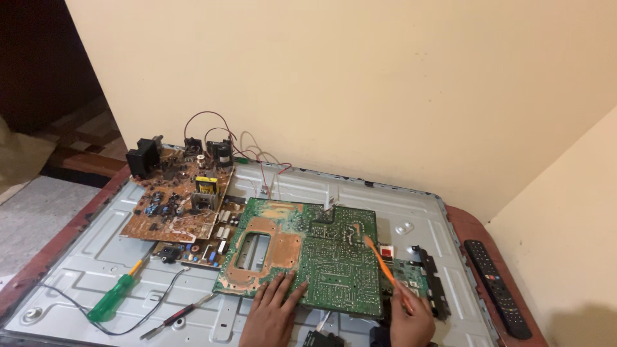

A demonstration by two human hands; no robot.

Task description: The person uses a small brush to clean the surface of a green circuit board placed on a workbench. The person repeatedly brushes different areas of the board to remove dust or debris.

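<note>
My left hand (273, 311) lies flat, fingers spread, on the near edge of a large green circuit board (302, 254) that lies solder side up. My right hand (411, 319) grips a thin orange tool (380, 265). The tool's tip rests on the right part of that green board. A smaller green board with a black bracket (421, 276) lies just right of it, under the orange tool.
A brown circuit board (177, 199) with coils, capacitors and red wires sits at the back left. A green-handled screwdriver (116, 295) and a dark red one (177, 316) lie at the near left on the grey metal panel (77, 270). A black remote (498, 286) lies at the right.
</note>
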